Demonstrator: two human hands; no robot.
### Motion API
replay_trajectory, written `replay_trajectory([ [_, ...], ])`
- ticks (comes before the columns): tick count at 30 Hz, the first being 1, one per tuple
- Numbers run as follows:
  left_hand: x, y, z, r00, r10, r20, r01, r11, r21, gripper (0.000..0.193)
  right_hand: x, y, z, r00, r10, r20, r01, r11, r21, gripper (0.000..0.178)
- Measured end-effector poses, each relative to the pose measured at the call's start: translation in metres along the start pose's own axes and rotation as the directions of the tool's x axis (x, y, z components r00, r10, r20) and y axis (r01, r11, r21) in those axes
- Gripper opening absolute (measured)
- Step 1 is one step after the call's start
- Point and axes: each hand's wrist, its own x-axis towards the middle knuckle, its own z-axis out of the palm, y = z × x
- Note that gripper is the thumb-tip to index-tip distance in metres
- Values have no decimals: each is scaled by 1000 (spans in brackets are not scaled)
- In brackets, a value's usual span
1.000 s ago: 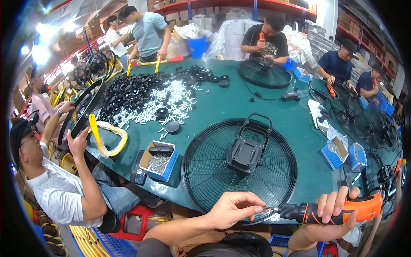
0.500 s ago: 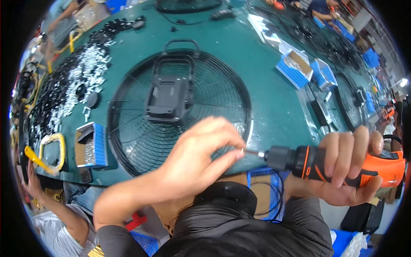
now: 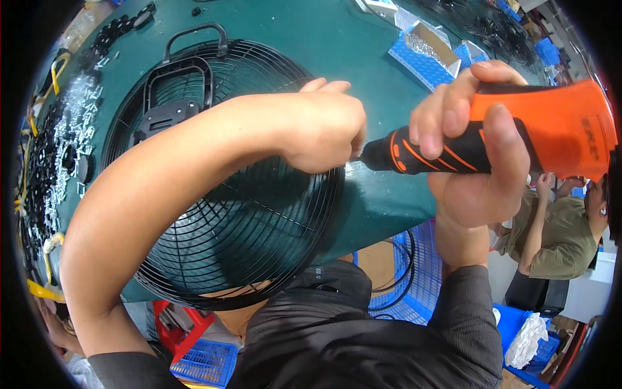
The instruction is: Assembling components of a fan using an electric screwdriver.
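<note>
My right hand (image 3: 479, 198) is wrapped round an orange and black power screwdriver (image 3: 541, 126), its nose pointing left. Its tip meets the fingers of my left hand (image 3: 327, 126), which are curled closed at the right rim of a round black wire fan guard (image 3: 194, 249). Whatever those fingers pinch is hidden behind the knuckles. The guard looks tilted, its near edge beside my lap. A black plastic housing (image 3: 170, 117) with a loop frame sits on the guard, partly covered by my left forearm. A black carrying handle (image 3: 194, 29) rises at the guard's far side.
Shiny metal pieces (image 3: 78, 123) and black parts lie heaped along the green table (image 3: 382, 201) at the left. A blue box of small metal parts (image 3: 427, 55) stands far right. A blue basket (image 3: 418, 272) is below the table edge. Another person (image 3: 560, 227) is at the right.
Both hands and the screwdriver have moved up and away from my body, to the guard's right rim. The guard has shifted left and nearer, its near side now tilted toward me.
</note>
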Motion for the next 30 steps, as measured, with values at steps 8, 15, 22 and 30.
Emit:
replay_trajectory([
  [8,13,-5,11,999,-31,32,29,997,76,46,5,9,16,998,42,54,-48,994,100,40],
  [15,8,-15,21,987,69,-144,-63,997,45,40,12,15,25,993,26,117,-33,998,62,40],
  [22,7,-23,11,994,88,-58,-90,995,-31,31,14,12,38,981,96,168,-100,995,14,39],
  [30,8,-23,10,996,81,-24,-82,995,-57,42,15,21,29,970,131,207,-124,991,-48,36],
])
